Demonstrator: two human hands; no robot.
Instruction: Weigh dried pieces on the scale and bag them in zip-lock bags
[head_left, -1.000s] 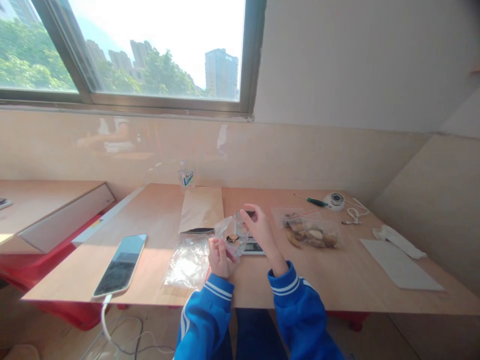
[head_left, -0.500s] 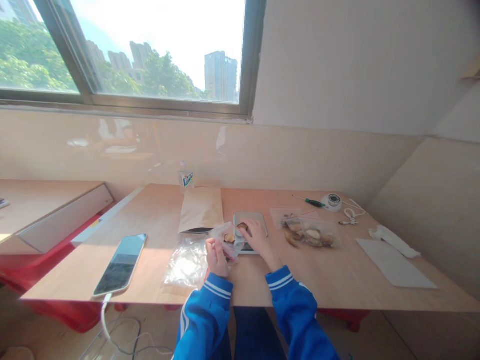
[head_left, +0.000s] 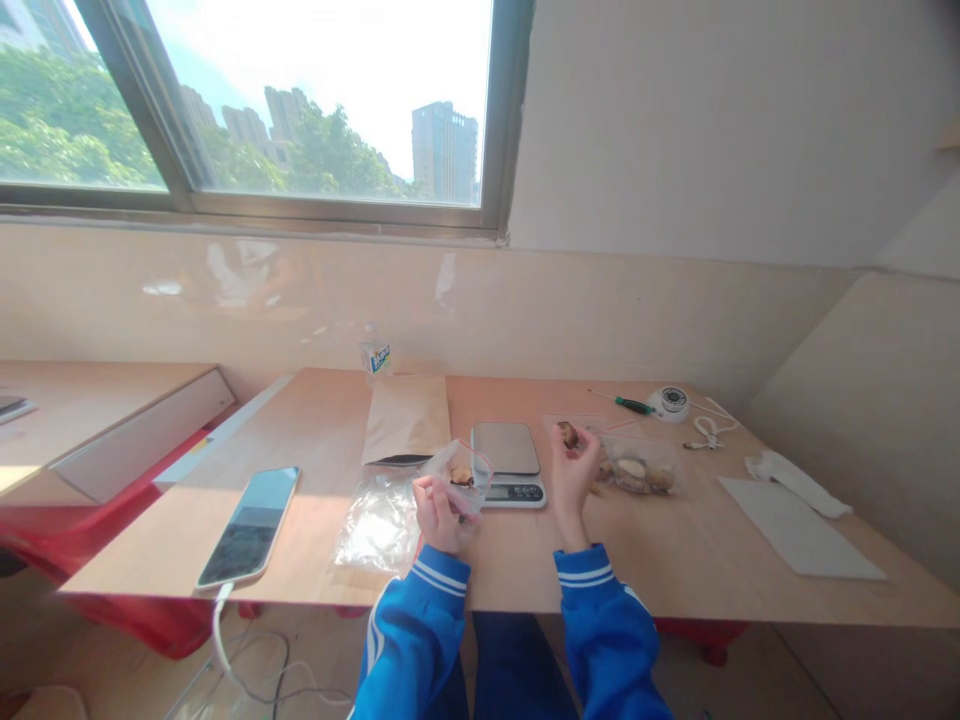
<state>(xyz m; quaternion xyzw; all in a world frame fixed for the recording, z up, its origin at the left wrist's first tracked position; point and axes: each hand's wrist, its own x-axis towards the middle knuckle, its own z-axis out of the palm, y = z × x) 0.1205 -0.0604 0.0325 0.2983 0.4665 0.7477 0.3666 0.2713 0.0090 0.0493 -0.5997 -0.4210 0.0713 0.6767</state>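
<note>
My left hand (head_left: 438, 513) is closed on a small clear zip bag (head_left: 480, 468) with a red seal line. Inside the bag lies a dried brown slice (head_left: 460, 477). My right hand (head_left: 576, 476) pinches a dark brown dried piece (head_left: 566, 434) between thumb and fingertips, raised to the right of the kitchen scale (head_left: 506, 448). The scale has a bare metal plate and a display at its front. Behind my right hand lie clear bags of dried brown pieces (head_left: 634, 470), partly hidden by it.
Left of the scale are a brown paper pouch (head_left: 406, 420) and clear plastic bags (head_left: 377, 525). A phone (head_left: 250, 525) on a cable lies at the left. To the right are a screwdriver (head_left: 634, 405), a white camera (head_left: 670, 403) and a grey sheet (head_left: 799, 528). A bottle (head_left: 375, 355) stands behind.
My right hand has moved right, from over the scale to beside it, with the dried piece in its fingers. The scale's plate and display now show. My left hand keeps the bag.
</note>
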